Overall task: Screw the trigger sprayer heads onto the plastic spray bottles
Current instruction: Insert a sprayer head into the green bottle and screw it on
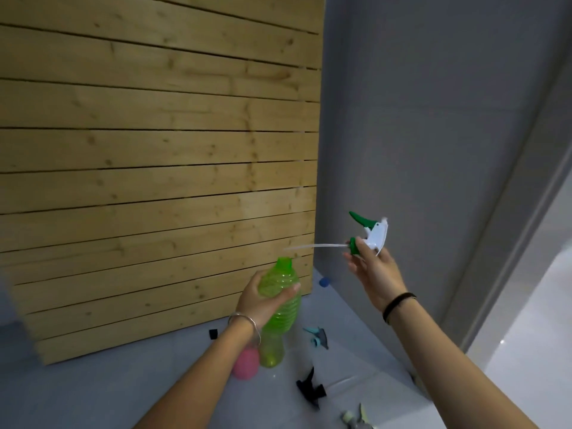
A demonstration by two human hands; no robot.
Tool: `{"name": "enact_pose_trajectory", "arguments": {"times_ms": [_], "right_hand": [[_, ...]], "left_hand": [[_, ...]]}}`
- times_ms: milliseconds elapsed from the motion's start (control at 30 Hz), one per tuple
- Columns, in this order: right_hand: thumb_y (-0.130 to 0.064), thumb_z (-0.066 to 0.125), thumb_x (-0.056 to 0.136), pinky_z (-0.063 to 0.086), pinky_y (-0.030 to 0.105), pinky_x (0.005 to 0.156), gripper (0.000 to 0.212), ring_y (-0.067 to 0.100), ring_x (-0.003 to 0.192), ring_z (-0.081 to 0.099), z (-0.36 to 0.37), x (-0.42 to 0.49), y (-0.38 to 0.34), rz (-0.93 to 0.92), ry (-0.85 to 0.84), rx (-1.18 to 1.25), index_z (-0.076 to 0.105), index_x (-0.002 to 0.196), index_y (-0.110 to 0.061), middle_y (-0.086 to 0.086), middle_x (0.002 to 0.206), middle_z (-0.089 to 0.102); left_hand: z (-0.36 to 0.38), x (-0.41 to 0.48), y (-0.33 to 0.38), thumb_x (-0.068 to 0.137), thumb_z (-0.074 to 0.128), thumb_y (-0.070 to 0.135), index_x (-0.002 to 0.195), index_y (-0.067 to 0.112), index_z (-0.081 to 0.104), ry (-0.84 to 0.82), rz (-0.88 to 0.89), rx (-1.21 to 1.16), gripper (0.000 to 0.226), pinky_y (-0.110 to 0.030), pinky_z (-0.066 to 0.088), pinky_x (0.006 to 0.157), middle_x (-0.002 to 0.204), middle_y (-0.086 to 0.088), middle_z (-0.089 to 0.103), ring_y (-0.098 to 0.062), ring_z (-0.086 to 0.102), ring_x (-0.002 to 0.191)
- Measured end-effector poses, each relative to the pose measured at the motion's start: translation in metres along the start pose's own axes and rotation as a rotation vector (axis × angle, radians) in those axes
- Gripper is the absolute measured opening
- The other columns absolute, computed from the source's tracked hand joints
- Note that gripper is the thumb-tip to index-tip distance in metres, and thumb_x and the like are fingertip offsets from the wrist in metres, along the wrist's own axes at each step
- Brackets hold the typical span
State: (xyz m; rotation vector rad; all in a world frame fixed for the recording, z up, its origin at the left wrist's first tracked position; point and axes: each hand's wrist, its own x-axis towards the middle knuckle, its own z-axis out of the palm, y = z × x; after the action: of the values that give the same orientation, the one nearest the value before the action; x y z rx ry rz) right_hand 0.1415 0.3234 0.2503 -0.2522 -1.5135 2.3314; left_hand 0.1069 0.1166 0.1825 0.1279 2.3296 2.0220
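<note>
My left hand (263, 300) grips a ribbed, translucent green bottle (278, 317) around its upper body, holding it off the floor with its open neck pointing up. My right hand (373, 270) holds a white and green trigger sprayer head (370, 235) up and to the right of the bottle. The head lies sideways. Its thin clear dip tube (312, 246) points left, with the tip just above the bottle's mouth and outside it.
A pink bottle (246, 365) shows below my left wrist. Loose sprayer heads lie on the grey floor: a light blue one (318, 337), a black one (311, 388), a pale one (356, 418). A slatted wooden panel (154, 165) stands behind, a grey wall (418, 134) to the right.
</note>
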Motion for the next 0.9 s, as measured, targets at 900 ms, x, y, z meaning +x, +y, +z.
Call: {"name": "enact_pose_trajectory", "arguments": {"times_ms": [900], "right_hand": [[-0.02, 0.072, 0.081, 0.052, 0.024, 0.088, 0.026, 0.022, 0.101, 0.068, 0.015, -0.015, 0.02, -0.057, -0.483, -0.679, 0.068, 0.103, -0.007, 0.013, 0.106, 0.073]], "left_hand": [[0.004, -0.008, 0.0, 0.042, 0.08, 0.061, 0.097, 0.039, 0.063, -0.22, 0.041, 0.186, 0.062, -0.03, 0.054, 0.086, 0.096, 0.016, 0.072, -0.004, 0.067, 0.092]]}}
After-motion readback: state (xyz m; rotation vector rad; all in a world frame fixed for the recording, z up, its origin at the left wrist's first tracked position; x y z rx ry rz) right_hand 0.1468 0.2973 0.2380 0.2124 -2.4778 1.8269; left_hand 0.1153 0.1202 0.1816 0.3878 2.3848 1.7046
